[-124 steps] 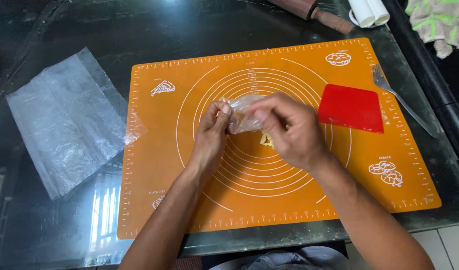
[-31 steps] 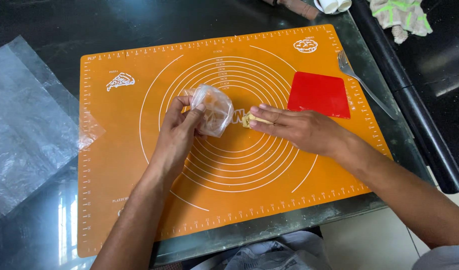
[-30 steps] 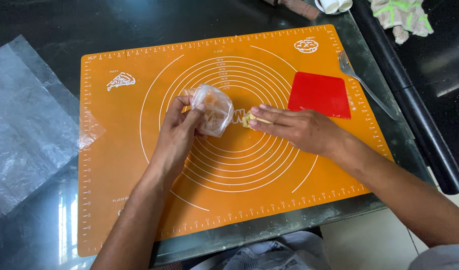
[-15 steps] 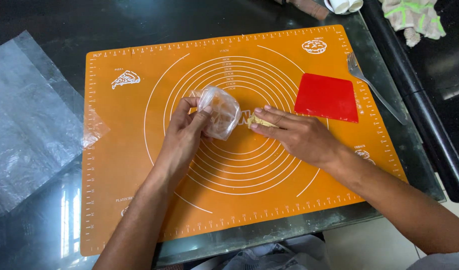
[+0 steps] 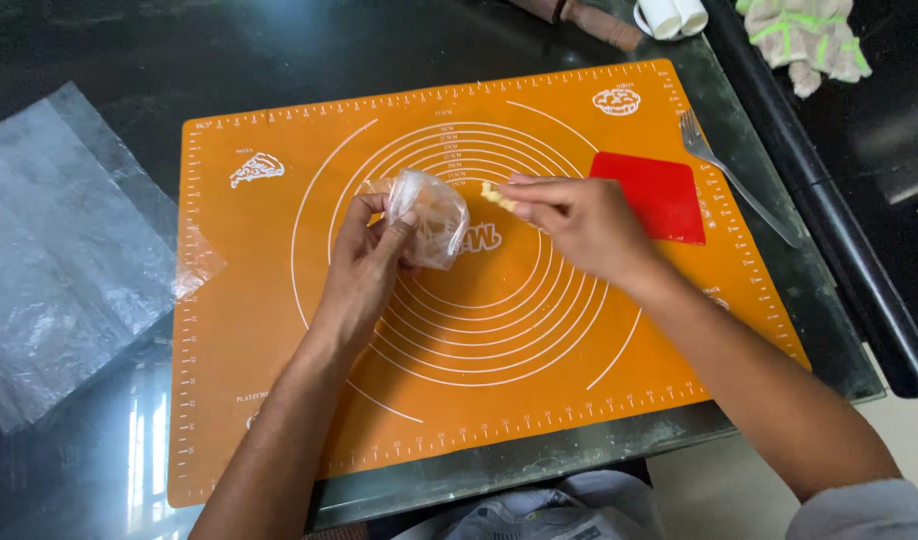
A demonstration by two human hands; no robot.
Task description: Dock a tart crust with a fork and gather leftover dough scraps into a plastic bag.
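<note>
So my left hand [image 5: 364,265] has the little clear bag [image 5: 429,215] pinched between thumb and fingers, held just above the middle of the orange mat [image 5: 279,400] so whatever spills lands there. My right hand [image 5: 579,225] has its fingertips pressed together on a small pale crumbly bit [image 5: 493,194] right beside the bag's mouth. Red scraper [image 5: 651,195] and fork [image 5: 734,180] sit on the right, plastic sheet [image 5: 64,260] off to the left
</note>
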